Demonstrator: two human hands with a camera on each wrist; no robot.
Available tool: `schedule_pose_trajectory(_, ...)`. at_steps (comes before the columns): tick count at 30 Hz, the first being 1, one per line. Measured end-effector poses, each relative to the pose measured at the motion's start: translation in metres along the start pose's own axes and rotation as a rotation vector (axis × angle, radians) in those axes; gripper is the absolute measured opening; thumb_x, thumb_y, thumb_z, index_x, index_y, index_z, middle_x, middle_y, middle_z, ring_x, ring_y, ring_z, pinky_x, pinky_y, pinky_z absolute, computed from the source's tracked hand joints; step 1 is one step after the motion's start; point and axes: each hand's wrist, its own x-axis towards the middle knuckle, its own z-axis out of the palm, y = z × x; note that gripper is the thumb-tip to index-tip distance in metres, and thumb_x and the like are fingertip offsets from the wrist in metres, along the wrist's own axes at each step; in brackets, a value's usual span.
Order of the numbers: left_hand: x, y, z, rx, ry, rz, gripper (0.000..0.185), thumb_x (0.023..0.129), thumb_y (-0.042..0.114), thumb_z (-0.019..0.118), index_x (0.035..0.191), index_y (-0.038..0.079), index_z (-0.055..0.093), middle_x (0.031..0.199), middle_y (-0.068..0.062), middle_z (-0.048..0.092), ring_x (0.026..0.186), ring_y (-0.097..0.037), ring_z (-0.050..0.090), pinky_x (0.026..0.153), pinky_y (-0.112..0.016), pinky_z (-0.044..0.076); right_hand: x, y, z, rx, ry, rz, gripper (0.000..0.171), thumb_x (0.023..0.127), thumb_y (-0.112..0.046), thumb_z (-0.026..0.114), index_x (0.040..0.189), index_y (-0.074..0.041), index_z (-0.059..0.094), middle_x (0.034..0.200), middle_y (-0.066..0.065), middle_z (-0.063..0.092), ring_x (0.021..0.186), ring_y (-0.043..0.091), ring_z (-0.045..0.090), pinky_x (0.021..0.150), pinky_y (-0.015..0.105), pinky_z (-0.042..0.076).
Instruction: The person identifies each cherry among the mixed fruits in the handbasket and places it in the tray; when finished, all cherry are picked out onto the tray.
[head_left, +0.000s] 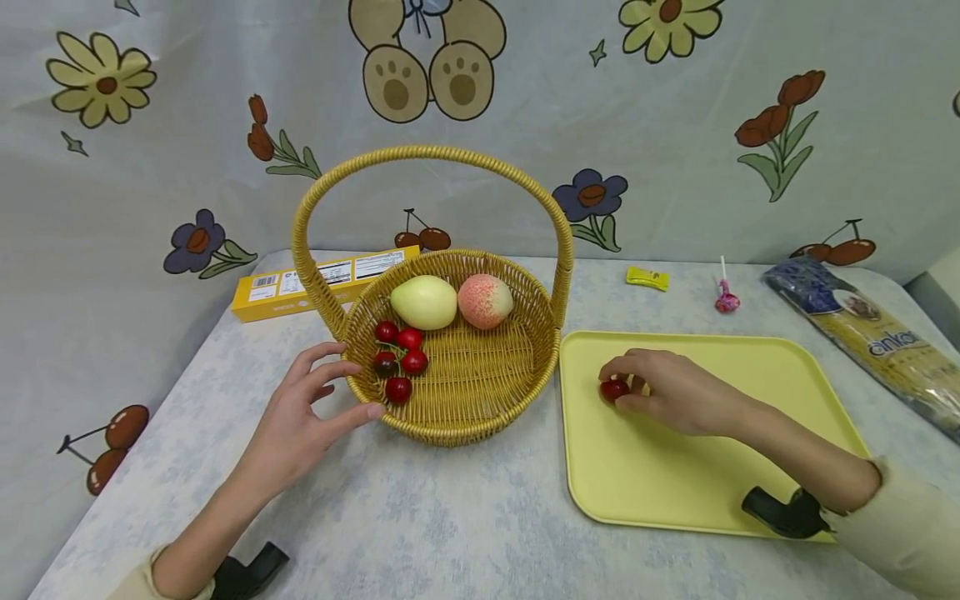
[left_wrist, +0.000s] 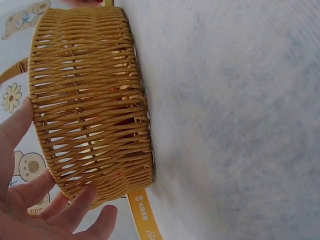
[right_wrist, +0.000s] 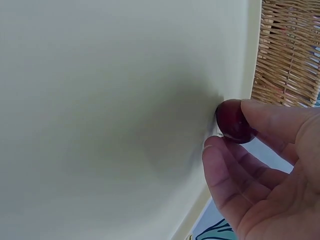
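A woven yellow basket with a tall handle holds several red cherries, a pale green fruit and a pink peach. My left hand is open, its straight fingers touching the basket's left rim. To the right lies a yellow tray. My right hand pinches a single red cherry on the tray's left part; in the right wrist view the cherry sits between thumb and fingers against the tray.
A yellow box lies behind the basket at the left. Behind the tray are a small yellow wrapped sweet and a pink lollipop. A spaghetti packet lies at the far right. A flowered cloth backs the table.
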Motion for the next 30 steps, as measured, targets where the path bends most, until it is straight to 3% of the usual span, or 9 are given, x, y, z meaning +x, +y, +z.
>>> schedule_pose_trajectory(12, 0.0, 0.002, 0.0, -0.001, -0.01, -0.017, 0.051, 0.082, 0.033, 0.082, 0.117, 0.0, 0.065, 0.143, -0.011, 0.039, 0.135, -0.035, 0.036, 0.101, -0.057, 0.043, -0.002, 0.0, -0.008, -0.016, -0.019, 0.021, 0.028, 0.088, -0.01, 0.075, 0.115, -0.006, 0.068, 0.101, -0.004, 0.064, 0.086, 0.011, 0.06, 0.074, 0.034, 0.054)
schedule_pose_trajectory(18, 0.0, 0.002, 0.0, -0.003, -0.006, -0.014, 0.051, 0.082, 0.034, 0.082, 0.116, 0.001, 0.065, 0.143, -0.01, 0.039, 0.135, -0.034, 0.036, 0.101, -0.056, 0.043, -0.003, -0.006, -0.017, -0.053, 0.007, 0.055, 0.028, 0.088, -0.011, 0.075, 0.116, -0.008, 0.069, 0.104, -0.001, 0.066, 0.084, 0.01, 0.062, 0.067, 0.029, 0.053)
schedule_pose_trajectory(22, 0.0, 0.001, 0.0, -0.003, -0.007, -0.015, 0.051, 0.082, 0.034, 0.082, 0.117, 0.0, 0.065, 0.143, -0.01, 0.039, 0.135, -0.034, 0.036, 0.101, -0.056, 0.043, -0.003, -0.015, -0.021, -0.051, 0.048, 0.009, 0.028, 0.089, -0.011, 0.074, 0.116, -0.007, 0.068, 0.102, -0.001, 0.065, 0.08, 0.008, 0.06, 0.061, 0.027, 0.049)
schedule_pose_trajectory(30, 0.0, 0.001, 0.0, 0.0, -0.01, -0.012, 0.05, 0.083, 0.033, 0.082, 0.117, 0.0, 0.065, 0.144, -0.011, 0.039, 0.135, -0.034, 0.036, 0.101, -0.057, 0.043, 0.004, -0.042, -0.021, -0.042, 0.105, -0.066, 0.025, 0.089, -0.008, 0.074, 0.113, -0.011, 0.069, 0.102, -0.004, 0.063, 0.078, 0.005, 0.058, 0.062, 0.025, 0.051)
